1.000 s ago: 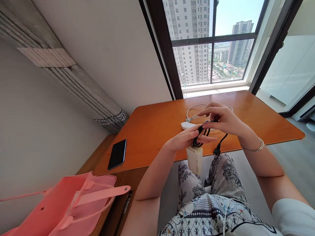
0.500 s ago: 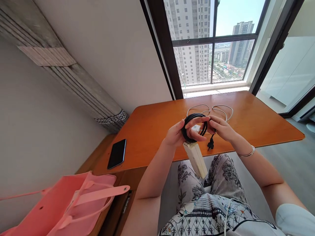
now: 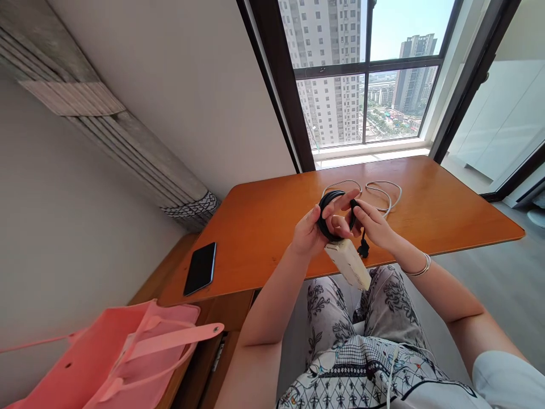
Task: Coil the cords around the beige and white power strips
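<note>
While left hand (image 3: 309, 230) fingers clamp black cord coil (image 3: 327, 209): power strip (image 3: 349, 263) slanting down-right; right hand (image 3: 371, 222) pinching cord.

1. The black cord (image 3: 327, 211) is wound into a small round coil, held upright above the near edge of the table, the loops stacked close on one another.
2. Its plug (image 3: 363, 248) hangs free on a short tail below the coil's right side, prongs pointing down.
3. The power strip (image 3: 349, 264) is a cream-white block joined to the coil's bottom; it slants down and to the right, its far end over the lap, clear of the table.
4. Coil and strip sit between both hands, off the tabletop.
</note>
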Available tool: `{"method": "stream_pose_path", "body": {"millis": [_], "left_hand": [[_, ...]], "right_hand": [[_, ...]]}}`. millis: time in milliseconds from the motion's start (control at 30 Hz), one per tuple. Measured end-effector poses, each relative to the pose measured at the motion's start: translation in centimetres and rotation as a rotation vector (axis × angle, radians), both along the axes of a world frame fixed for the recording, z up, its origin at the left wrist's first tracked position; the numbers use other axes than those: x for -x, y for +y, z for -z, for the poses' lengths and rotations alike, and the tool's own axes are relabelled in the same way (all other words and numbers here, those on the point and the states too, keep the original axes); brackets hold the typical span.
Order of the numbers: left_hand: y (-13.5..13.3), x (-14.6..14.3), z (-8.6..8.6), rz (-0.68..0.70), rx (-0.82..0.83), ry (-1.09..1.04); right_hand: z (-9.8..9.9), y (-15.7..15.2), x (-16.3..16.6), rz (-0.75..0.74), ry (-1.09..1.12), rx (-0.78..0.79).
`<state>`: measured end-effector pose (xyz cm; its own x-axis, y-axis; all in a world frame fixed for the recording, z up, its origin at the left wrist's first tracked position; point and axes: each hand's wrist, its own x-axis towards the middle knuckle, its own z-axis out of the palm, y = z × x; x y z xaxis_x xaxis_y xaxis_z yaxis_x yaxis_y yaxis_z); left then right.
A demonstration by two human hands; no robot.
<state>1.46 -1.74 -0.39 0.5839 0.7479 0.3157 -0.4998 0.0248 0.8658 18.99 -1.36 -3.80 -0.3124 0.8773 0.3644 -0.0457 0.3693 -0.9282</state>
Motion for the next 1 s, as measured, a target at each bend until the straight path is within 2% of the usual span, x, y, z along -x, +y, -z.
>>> {"method": "stream_pose_path", "body": {"millis": [167,233,333,433,533,633,700,767,900,1000], "left_hand": [[-0.6,0.1,-1.3,-0.169,-0.145,0.072],[-0.5,0.5,-1.5,-0.208,-0.178,0.066],[0.1,1.1,-1.3,-0.251,-0.204,0.054],[0.7,1.5,-0.9,-0.293,-0.222,0.045],[1.1,1.6,-0.3,-0.288,-0.245,0.058],[1.3,1.6,0.2,-0.263,-0.288,0.099],[1.3,1.5,0.4,-0.249,-0.315,0.137],[1.4,1.3,0.4,-0.232,-0.337,0.185],[1.4,0.7,0.1,-0.18,-0.389,0.269],[1.2,0.3,0.1,-0.151,-0.427,0.303]], "right_hand": [[2.0,-0.1,-0.9,0.031,-0.374,-0.15],[2.9,-0.1,-1.5,0.015,-0.518,-0.158],[3.6,-0.1,-2.4,0.033,-0.575,-0.132],[3.3,-0.3,-3.1,0.176,-0.643,-0.2],[2.6,-1.1,-3.3,0.349,-0.853,-0.326],[1.7,-2.5,-2.8,0.37,-1.104,-0.396],[0.8,-3.7,-2.4,0.328,-1.17,-0.405],[-0.6,-4.7,-2.1,0.222,-1.096,-0.379],[-3.4,-5.4,-1.8,-0.188,-0.686,-0.148],[-4.1,-4.8,-1.5,-0.396,-0.392,0.076]]}}
